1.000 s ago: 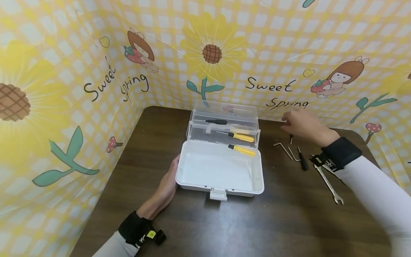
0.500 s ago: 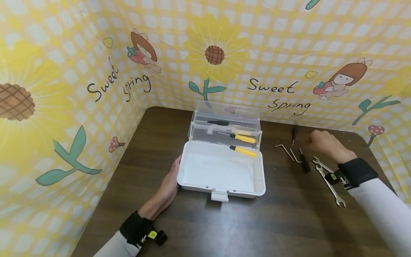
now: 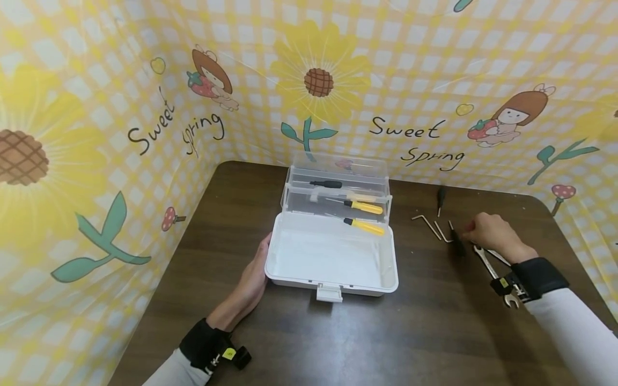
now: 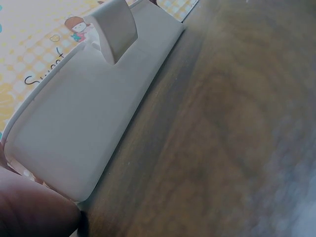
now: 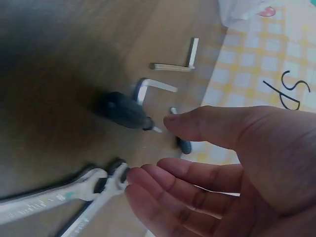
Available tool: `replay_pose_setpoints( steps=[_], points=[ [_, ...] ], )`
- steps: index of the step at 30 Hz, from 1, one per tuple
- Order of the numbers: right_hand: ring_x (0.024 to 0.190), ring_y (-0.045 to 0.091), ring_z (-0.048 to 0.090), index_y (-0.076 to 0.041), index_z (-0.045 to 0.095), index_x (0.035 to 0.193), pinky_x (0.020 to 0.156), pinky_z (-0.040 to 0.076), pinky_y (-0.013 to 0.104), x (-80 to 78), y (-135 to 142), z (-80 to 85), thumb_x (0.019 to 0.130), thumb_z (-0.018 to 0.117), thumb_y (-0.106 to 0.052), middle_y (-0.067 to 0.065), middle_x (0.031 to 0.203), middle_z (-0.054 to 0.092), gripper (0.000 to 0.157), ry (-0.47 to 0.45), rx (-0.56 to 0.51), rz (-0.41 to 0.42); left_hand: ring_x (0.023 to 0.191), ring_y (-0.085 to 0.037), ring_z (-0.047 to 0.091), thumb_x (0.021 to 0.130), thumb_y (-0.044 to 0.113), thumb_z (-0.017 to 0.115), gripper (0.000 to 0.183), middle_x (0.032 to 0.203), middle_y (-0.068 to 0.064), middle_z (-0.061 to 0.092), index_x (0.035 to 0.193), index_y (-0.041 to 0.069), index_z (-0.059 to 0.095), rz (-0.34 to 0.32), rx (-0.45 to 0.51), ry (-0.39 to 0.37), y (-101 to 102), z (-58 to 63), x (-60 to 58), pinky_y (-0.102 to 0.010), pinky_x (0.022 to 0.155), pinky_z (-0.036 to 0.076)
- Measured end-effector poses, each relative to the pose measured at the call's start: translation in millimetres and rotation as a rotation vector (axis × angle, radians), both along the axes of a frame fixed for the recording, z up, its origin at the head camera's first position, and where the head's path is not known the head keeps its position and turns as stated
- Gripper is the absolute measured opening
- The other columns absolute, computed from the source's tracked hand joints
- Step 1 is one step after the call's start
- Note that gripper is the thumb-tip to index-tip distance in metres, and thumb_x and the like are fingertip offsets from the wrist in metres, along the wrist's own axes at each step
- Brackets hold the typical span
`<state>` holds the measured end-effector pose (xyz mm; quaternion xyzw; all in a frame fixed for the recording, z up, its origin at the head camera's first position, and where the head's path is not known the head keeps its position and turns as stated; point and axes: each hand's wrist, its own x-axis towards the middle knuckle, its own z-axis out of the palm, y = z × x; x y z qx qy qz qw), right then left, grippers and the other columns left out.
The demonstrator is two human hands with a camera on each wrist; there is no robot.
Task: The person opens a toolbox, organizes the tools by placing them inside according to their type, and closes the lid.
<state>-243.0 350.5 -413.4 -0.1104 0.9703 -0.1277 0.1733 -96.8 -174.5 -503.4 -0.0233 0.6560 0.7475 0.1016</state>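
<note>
A white toolbox (image 3: pixel 333 254) stands open on the dark wooden table. My left hand (image 3: pixel 252 276) lies along its left side; the left wrist view shows a finger (image 4: pixel 34 207) at the box's corner. Over the loose tools at the right hovers my right hand (image 3: pixel 494 233), its thumb and loosely bent fingers apart with nothing between them. Nearest to it are a short black-handled screwdriver (image 5: pixel 121 109) and two open-ended wrenches (image 5: pixel 54 200), partly hidden under the hand and wrist in the head view. Two L-shaped hex keys (image 3: pixel 427 226) lie just left of that screwdriver.
Another black-handled screwdriver (image 3: pixel 441 198) lies farther back. The box's raised clear trays carry yellow-handled screwdrivers (image 3: pixel 369 227) and a black-handled tool (image 3: pixel 328 184). A front latch (image 3: pixel 329 292) juts out from the box. Printed cloth (image 3: pixel 415 69) hangs behind and left of the table.
My right hand has come from the table's back edge to the right and nearer, uncovering the rear black screwdriver and passing over the wrenches. The left hand stays at the box.
</note>
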Motion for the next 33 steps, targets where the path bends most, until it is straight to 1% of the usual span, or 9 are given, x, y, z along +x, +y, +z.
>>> replay_pose_setpoints(
  steps=[4,7,10,12,16,20,25,29,33],
  points=[
    [0.063,0.021,0.058,-0.006,0.075,0.078,0.056,0.044,0.036,1.7,2.8,-7.8,0.099,0.070,-0.021,0.003,0.069,0.065,0.027,0.000,0.005,-0.019,0.162,-0.018,0.006,0.114,0.057,0.018,0.072,0.178,-0.001,0.006,0.172,0.016,0.005,0.005,-0.004,-0.005,0.3,0.3,0.5,-0.046,0.132,0.010],
    [0.071,0.031,0.067,0.002,0.079,0.089,0.061,0.054,0.045,1.3,5.4,-13.2,0.097,0.072,-0.021,0.015,0.082,0.073,0.025,0.020,0.013,-0.029,0.162,-0.018,0.007,0.115,0.056,0.018,0.072,0.178,-0.001,0.006,0.172,0.015,0.005,0.007,-0.002,0.000,0.7,0.2,0.3,-0.046,0.131,0.010],
    [0.078,0.039,0.070,0.005,0.079,0.096,0.066,0.057,0.052,0.4,6.4,-17.3,0.095,0.073,-0.020,0.022,0.091,0.075,0.026,0.054,0.013,-0.031,0.162,-0.018,0.007,0.115,0.056,0.018,0.072,0.178,-0.002,0.006,0.172,0.014,0.005,0.009,-0.001,0.005,0.7,0.1,0.4,-0.045,0.131,0.010],
    [0.076,0.038,0.070,0.005,0.079,0.094,0.066,0.057,0.052,0.0,5.8,-19.7,0.095,0.074,-0.020,0.020,0.086,0.075,0.025,0.070,0.004,-0.029,0.162,-0.018,0.006,0.115,0.056,0.017,0.072,0.178,-0.002,0.006,0.171,0.014,0.005,0.009,-0.002,0.006,0.5,0.2,0.7,-0.046,0.131,0.009],
    [0.066,0.025,0.063,-0.003,0.076,0.081,0.058,0.049,0.042,0.9,3.6,-25.2,0.093,0.076,-0.019,0.005,0.072,0.067,0.020,0.091,-0.013,-0.019,0.162,-0.018,0.007,0.115,0.056,0.018,0.072,0.178,-0.002,0.006,0.172,0.014,0.005,0.011,-0.001,0.006,0.5,0.6,0.5,-0.046,0.131,0.010],
    [0.063,0.021,0.054,-0.011,0.067,0.069,0.056,0.041,0.037,4.3,2.9,-30.3,0.092,0.077,-0.019,-0.002,0.066,0.057,0.027,0.102,-0.007,-0.031,0.162,-0.018,0.008,0.114,0.057,0.019,0.072,0.177,-0.002,0.007,0.172,0.015,0.006,0.007,0.007,0.009,1.3,-0.1,-0.5,-0.046,0.131,0.011],
    [0.063,0.024,0.055,-0.014,0.064,0.068,0.055,0.041,0.039,6.5,3.7,-33.9,0.091,0.078,-0.018,0.001,0.066,0.056,0.027,0.149,0.000,-0.055,0.162,-0.018,0.008,0.115,0.057,0.019,0.072,0.178,-0.002,0.007,0.172,0.015,0.006,0.014,0.001,0.003,2.0,0.2,-0.4,-0.045,0.131,0.011],
    [0.062,0.024,0.052,-0.016,0.057,0.064,0.054,0.038,0.038,6.3,1.2,-34.6,0.090,0.078,-0.017,0.000,0.064,0.052,0.034,0.176,0.001,-0.060,0.163,-0.019,0.007,0.115,0.055,0.017,0.070,0.178,-0.002,0.006,0.172,0.015,0.005,0.012,-0.012,-0.005,1.2,1.1,0.0,-0.046,0.132,0.010],
    [0.063,0.026,0.056,-0.014,0.062,0.066,0.053,0.043,0.041,6.1,-1.3,-36.6,0.089,0.080,-0.017,0.003,0.067,0.056,0.029,0.207,0.003,-0.070,0.163,-0.021,0.006,0.116,0.053,0.016,0.069,0.178,-0.003,0.005,0.172,0.014,0.005,0.010,-0.013,-0.001,1.3,1.3,-0.2,-0.048,0.132,0.010]
  ],
)
